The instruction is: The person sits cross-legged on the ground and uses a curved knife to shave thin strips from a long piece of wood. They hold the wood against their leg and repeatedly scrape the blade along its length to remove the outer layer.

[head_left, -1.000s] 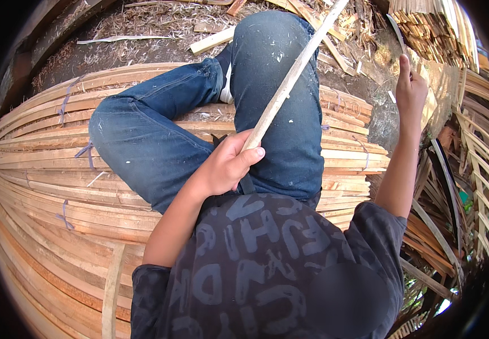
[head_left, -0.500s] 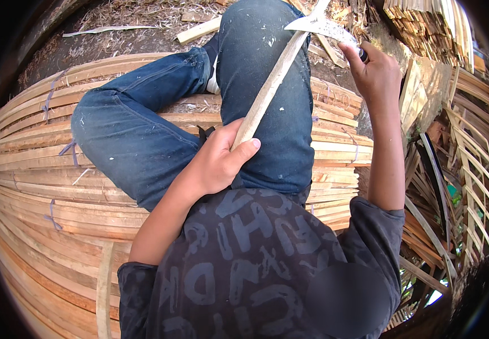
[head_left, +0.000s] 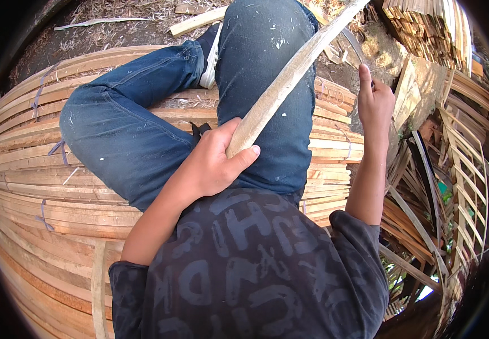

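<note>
A: What does the left hand (head_left: 213,164) have?

B: It is clenched round the near end of a long pale wooden slat (head_left: 289,76). The thumb lies over the top of the wood and the fingers curl under it, just above the lap.

A: And where does the slat run from there?

B: Up and away from the person, slanting across the right thigh of the blue jeans (head_left: 255,85) and out past the top edge of the view. Its far end is cut off.

A: The right hand (head_left: 375,104)?

B: Raised to the right of the slat, well apart from it, forefinger pointing up. The other fingers are curled in. A thin dark curved blade (head_left: 353,46) rises just beyond the fingers, but I cannot tell whether the hand grips it.

A: What is the person sitting on?

B: A broad stack of bundled slats (head_left: 46,186), bowed by the lens, spreading left of the jeans and under them. Purple ties bind some bundles. Right of the slat, beyond the raised hand, more split pieces (head_left: 453,152) lie in a loose heap, and a cut block end (head_left: 196,22) lies on the dirt near the shoe.
</note>
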`<state>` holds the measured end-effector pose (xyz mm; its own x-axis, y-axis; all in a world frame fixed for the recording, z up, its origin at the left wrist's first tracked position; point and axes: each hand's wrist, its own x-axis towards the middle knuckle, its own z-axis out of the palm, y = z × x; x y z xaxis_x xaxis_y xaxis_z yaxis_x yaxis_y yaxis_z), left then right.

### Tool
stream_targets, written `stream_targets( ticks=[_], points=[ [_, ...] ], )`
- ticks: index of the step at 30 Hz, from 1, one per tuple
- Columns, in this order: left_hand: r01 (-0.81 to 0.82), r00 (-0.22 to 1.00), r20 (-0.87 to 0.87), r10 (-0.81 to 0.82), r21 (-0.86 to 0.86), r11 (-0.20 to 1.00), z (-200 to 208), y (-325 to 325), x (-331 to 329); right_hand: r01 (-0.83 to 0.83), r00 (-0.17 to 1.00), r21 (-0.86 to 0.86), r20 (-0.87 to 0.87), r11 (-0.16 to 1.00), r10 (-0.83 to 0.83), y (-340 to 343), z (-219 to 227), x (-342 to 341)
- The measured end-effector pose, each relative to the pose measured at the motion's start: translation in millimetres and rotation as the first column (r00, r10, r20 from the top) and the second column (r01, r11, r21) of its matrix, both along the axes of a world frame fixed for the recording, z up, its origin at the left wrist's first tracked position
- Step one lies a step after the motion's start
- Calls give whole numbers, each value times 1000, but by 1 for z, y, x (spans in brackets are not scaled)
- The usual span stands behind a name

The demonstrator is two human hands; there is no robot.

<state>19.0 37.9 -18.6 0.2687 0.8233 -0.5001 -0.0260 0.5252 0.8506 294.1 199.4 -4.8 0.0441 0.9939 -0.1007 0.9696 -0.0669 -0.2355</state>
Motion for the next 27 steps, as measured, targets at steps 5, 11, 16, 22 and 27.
stream_targets(
  ticks=[5,11,16,22,27],
  points=[
    [20,1000,-23,-19,33,999,6,6,-3,-45,944,8,-327,999,45,-39,2,2],
    [-22,995,-92,26,52,998,6,3,2,-399,917,-14,-16,917,399,-39,19,-46],
    [-80,989,-117,92,104,991,7,2,10,-523,850,127,150,843,505,-16,14,-41],
    [-65,987,-144,73,55,996,12,3,7,-547,831,211,249,810,497,12,3,-35],
    [-33,989,-138,46,100,994,5,-7,0,128,969,220,180,967,-169,92,19,72]
  ],
)
